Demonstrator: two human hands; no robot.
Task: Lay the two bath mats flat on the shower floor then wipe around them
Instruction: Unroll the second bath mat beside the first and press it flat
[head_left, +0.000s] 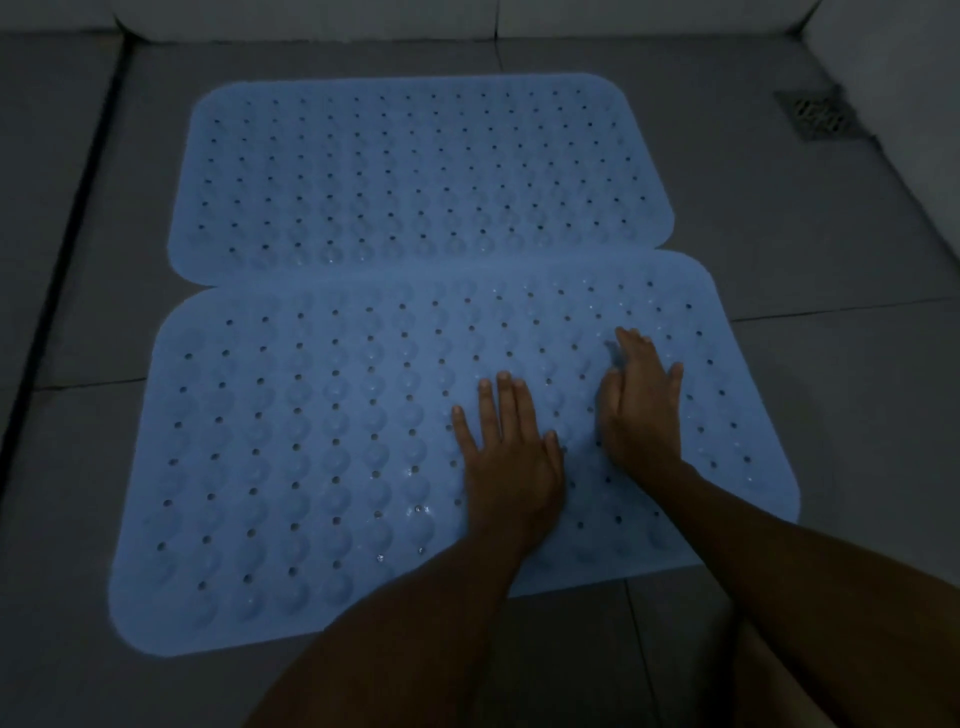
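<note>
Hands flat on the near mat (322, 457). Your left hand (511, 457) lies palm down with its fingers spread and straight, pressing the mat right of its middle; your right hand (641, 410) rests just beside it, fingers straight and close together, tilted a little onto its inner edge. Neither hand grips anything. The near mat lies across the front of the shower floor (805, 249), and its far edge seems to overlap the near edge of the far mat (415, 171), which lies flat toward the back wall. A drain (821, 114) sits in the floor's far right corner, well apart from both mats. By the look of it, you are at the smoothing step: both mats are down, the wiping not yet begun. No cloth is in view, so the next move calls for fetching one, then working along the bare floor round the mats' edges.
</note>
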